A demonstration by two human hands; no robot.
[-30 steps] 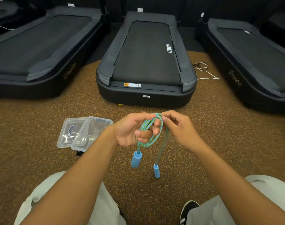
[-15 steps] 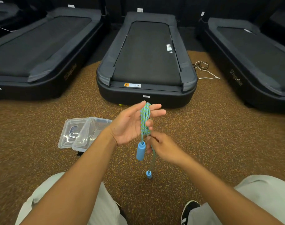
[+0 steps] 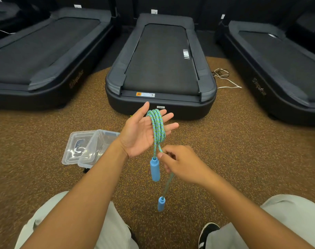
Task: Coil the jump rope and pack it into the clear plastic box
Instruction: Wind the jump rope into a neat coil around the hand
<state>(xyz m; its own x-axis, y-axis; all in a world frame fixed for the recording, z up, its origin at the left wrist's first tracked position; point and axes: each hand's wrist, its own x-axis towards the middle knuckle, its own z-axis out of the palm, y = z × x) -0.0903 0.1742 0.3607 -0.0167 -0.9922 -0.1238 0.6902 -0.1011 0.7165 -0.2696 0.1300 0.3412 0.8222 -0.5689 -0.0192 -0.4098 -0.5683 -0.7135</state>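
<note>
Left hand (image 3: 144, 133) spread, jump rope (image 3: 157, 126) looped over fingers — right hand (image 3: 181, 164) pinches hanging strand; clear plastic box (image 3: 97, 148) lies left, nearer left hand.

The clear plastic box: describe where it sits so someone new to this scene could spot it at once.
Start at the middle treadmill, then come down to the brown speckled floor in front of it, left of the open left hand. The clear plastic box stands there, open and tilted, leaning on its flat lid. It is the only see-through thing with tall walls.

Bare carpet (image 3: 242, 159) around hands, treadmill (image 3: 161, 69) ahead, clear plastic box (image 3: 97, 148) left
</note>
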